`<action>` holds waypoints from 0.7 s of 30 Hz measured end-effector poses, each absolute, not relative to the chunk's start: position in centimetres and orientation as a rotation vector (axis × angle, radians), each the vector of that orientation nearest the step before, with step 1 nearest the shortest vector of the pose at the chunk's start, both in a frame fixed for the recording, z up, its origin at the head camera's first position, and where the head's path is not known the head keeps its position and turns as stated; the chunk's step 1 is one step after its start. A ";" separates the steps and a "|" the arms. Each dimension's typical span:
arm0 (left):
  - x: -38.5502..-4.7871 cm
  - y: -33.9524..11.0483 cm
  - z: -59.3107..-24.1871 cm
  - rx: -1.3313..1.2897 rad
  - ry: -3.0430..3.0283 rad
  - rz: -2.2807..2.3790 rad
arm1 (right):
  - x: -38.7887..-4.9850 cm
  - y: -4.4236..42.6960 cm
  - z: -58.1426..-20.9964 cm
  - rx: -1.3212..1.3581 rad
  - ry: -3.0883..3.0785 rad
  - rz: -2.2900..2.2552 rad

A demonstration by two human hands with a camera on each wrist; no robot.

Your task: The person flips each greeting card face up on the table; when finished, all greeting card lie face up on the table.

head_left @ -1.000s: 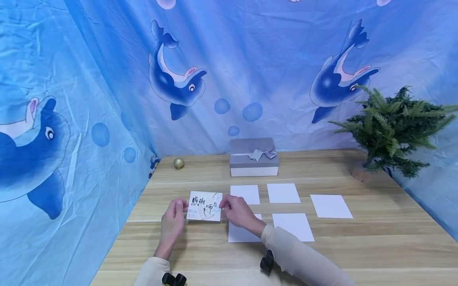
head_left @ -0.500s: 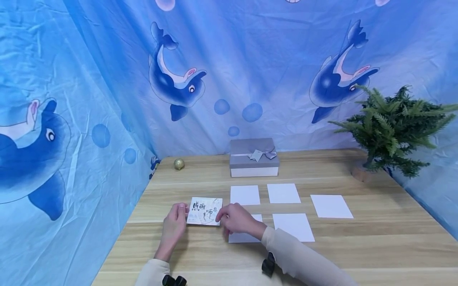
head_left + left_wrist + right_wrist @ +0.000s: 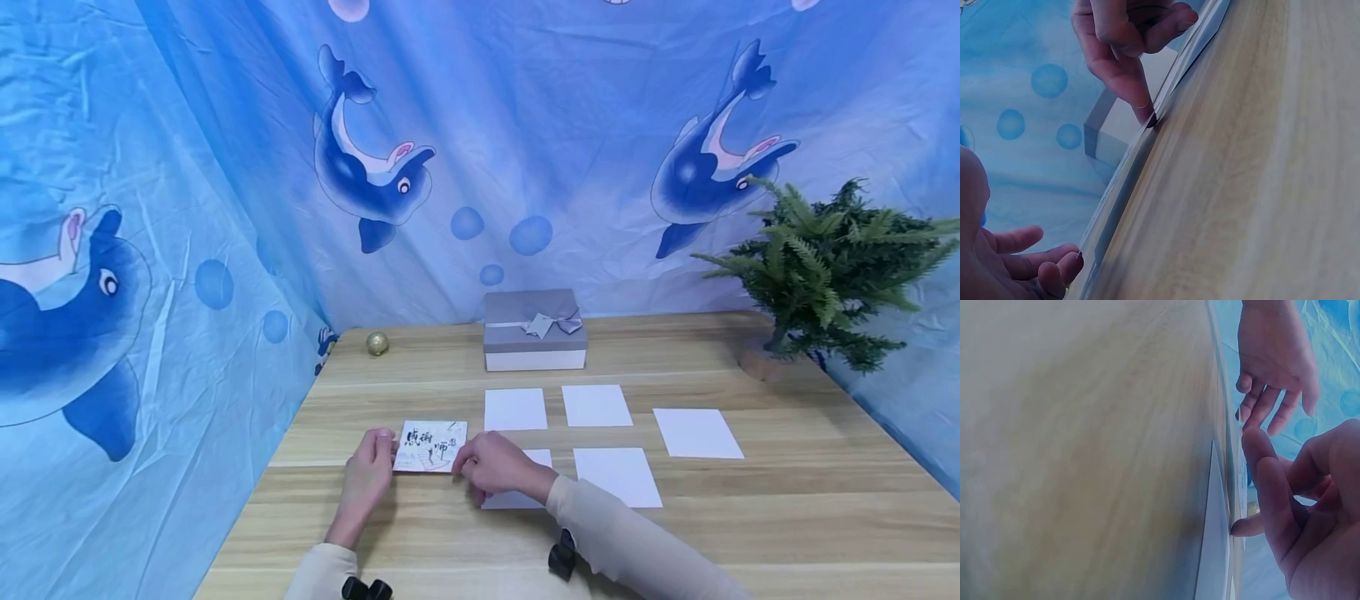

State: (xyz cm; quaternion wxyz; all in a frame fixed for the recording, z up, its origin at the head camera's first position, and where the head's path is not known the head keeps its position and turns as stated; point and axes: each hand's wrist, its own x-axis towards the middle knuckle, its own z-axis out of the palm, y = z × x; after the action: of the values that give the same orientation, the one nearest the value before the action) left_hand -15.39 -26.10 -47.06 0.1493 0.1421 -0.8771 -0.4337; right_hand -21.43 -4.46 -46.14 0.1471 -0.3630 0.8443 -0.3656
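Observation:
A square card (image 3: 431,446) with black Chinese brush writing and a pale picture lies at or just above the wooden table, left of centre in the head view. My left hand (image 3: 367,471) is at its left edge, with relaxed fingertips touching the edge in the left wrist view. At the right edge is my right hand (image 3: 495,467), one finger pointing down to the table by the card and the others loosely bent. Both wrist views show the card almost edge-on, so its exact contact with the table is hard to tell. My right hand partly covers a blank white square (image 3: 517,499).
Several other blank white squares (image 3: 618,477) lie to the right on the table (image 3: 787,517). A grey-lidded gift box (image 3: 534,333) with a bow stands at the back. A gold ball (image 3: 377,342) sits back left, a small artificial fir tree (image 3: 813,267) back right.
The written card has come down and tilted flatter towards the table. My right hand has let go of its pinch on the right edge and moved slightly down; my left hand has lowered a little.

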 end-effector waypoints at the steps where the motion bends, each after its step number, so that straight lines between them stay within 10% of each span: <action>1: -15.4 -26.1 -47.1 0.408 -2.520 -1.249 | -21.4 -4.5 -46.2 -1.045 2.437 -1.036; 21: -15.3 -26.1 -47.5 0.432 -2.573 -1.230 | -20.7 -4.9 -46.1 -1.068 2.587 -0.749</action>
State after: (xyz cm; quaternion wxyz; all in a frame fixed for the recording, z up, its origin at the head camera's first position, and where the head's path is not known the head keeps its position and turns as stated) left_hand -15.25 -26.14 -47.47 0.1280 0.1486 -0.8847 -0.4230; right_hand -20.70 -4.89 -46.13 0.1218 -0.3658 0.8863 -0.2565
